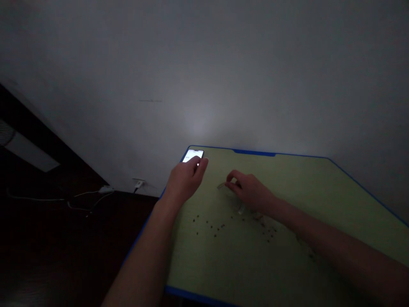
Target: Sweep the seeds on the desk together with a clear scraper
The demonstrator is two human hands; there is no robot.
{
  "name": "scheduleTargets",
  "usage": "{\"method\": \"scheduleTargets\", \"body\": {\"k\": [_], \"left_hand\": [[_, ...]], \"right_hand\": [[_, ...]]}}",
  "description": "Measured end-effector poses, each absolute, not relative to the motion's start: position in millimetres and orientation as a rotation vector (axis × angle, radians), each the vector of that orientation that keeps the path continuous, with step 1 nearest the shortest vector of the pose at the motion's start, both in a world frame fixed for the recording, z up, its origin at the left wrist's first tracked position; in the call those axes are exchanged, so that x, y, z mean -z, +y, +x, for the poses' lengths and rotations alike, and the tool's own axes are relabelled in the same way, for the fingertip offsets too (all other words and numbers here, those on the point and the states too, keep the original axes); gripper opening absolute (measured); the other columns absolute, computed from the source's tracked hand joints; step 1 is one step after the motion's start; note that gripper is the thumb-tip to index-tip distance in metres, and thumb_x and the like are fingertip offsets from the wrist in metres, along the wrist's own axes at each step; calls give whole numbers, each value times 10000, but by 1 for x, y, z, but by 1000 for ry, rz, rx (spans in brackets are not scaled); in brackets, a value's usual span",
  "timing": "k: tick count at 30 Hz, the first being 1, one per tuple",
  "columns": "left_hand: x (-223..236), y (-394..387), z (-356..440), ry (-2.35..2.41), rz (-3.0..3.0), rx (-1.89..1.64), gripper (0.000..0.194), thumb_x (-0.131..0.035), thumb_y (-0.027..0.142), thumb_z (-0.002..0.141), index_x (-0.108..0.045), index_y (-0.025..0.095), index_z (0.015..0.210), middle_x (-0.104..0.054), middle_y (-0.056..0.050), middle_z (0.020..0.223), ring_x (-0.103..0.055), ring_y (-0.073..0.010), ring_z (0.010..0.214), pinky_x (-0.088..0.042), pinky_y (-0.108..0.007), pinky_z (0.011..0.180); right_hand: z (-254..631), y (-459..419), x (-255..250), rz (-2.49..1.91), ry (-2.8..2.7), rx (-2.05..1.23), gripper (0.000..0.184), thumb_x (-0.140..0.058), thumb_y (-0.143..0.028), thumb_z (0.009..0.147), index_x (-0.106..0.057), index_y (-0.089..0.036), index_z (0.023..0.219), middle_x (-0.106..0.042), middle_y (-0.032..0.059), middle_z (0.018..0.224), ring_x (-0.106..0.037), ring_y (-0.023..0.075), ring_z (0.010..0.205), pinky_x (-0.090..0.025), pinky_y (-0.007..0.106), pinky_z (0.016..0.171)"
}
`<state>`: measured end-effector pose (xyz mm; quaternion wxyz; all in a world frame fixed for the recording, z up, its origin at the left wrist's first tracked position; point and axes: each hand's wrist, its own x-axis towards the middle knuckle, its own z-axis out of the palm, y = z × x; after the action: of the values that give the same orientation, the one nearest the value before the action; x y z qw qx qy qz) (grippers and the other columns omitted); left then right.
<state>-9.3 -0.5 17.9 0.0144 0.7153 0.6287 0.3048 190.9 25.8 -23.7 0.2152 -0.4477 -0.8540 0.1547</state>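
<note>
Just below the centre of the frame, a right hand (251,188) reached in from the lower right, its thumb and forefinger pinched together on a thin, pale strip (220,186). The strip jutted leftward from the fingertips, above the table (198,264); I couldn't tell what it was made of. To its left, a left hand (184,178) lay over the lower part of a lit phone (191,154) at the table's far left corner. Its fingers were partly bent, and I couldn't tell whether they gripped the phone or merely touched it. Small dark beads (218,229) lay scattered across the lower middle, some near the right forearm, and a small clear piece (241,209) sat just below the right hand. Blue edging ran round the pale green tabletop. Behind it rose a dim wall (255,76), with a plug (138,184) low at left.
</note>
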Motion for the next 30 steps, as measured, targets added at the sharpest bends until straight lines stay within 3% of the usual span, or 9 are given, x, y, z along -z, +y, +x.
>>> {"method": "scheduleTargets", "body": {"k": [22, 30], "left_hand": [[-20, -2, -8, 1952, 2292, -943, 447, -273, 486, 918, -562, 192, 744, -583, -15, 626, -484, -129, 555, -257, -270, 524], [-20, -3, -8, 1930, 2263, -948, 429, -279, 465, 921, -571, 194, 761, -592, -20, 623, -486, -126, 550, -276, -271, 526]], "right_hand": [[192, 4, 29, -1351, -2328, -412, 156, -456, -274, 910, -574, -191, 969, -720, 77, 729, -661, 204, 666, -417, 278, 600], [165, 9, 26, -1182, -2435, -442, 184, -485, -318, 911, -588, -200, 1008, -716, 58, 738, -653, 193, 668, -418, 271, 613]]}}
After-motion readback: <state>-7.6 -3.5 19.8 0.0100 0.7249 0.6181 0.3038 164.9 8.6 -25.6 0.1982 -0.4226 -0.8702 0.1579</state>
